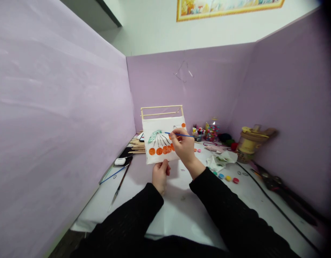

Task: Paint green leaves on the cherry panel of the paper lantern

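My left hand [160, 175] is closed on the bottom edge of a white painted panel [151, 124], holding it up and tilted toward me. A pale wooden stick frame [162, 107] rises from the panel's top. Orange discs line the panel's lower part, and dark strokes fan down from a green patch. My right hand [183, 146] pinches a thin blue paintbrush [184, 135] in front of the panel. The brush tip points left, by the green patch; whether it touches the surface I cannot tell. My right hand hides part of the panel's right side.
On the left lie a dark brush [123, 181], a blue brush [111, 176], a white earbud case [120, 161] and wooden sticks [137, 147]. To the right are paint pots [228, 178], crumpled tissue [221, 160], pliers [278, 186] and a yellow container [247, 145]. Purple walls enclose three sides.
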`<state>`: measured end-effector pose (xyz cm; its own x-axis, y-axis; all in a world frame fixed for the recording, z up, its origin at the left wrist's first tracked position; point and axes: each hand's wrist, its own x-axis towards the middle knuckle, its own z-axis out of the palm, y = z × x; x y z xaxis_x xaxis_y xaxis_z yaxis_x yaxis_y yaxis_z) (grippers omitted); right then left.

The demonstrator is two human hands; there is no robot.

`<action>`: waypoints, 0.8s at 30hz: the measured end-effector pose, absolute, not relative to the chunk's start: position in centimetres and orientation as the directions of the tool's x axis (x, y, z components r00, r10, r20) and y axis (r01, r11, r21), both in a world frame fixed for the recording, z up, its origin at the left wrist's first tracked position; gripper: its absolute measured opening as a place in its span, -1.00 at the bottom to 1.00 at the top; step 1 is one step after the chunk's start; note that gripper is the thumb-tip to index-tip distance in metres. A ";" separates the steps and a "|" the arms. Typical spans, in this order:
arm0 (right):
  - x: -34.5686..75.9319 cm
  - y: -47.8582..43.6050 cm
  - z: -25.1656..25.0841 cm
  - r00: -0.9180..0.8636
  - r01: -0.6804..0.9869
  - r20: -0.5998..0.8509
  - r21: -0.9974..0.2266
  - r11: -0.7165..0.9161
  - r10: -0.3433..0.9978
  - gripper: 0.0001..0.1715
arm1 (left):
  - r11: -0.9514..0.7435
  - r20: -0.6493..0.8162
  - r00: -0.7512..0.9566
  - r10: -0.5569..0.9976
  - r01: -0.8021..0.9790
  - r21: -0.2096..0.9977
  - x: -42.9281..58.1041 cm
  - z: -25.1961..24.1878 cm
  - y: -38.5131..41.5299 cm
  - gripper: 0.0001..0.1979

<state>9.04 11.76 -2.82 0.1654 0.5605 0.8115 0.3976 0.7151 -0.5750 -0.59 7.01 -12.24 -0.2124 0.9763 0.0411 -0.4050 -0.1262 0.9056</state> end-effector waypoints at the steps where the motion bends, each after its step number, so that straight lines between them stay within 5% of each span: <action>1: 9.1 11.8 -2.8 0.156 0.399 0.814 -0.571 0.718 0.560 -0.82 | -0.126 0.042 -0.211 0.977 -0.402 0.907 -0.6 -12.3 7.0 -0.57; 24: 9.1 12.1 -2.9 0.154 0.401 0.826 -0.554 0.730 0.542 -0.82 | -0.122 0.037 -0.220 0.975 -0.387 0.914 -0.6 -12.3 7.0 -0.58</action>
<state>9.07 12.10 -2.95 0.1539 0.5424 0.8259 0.4011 0.7296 -0.5539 -0.56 6.97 -12.28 -0.2198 0.9749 0.0367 -0.3873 -0.1217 0.9139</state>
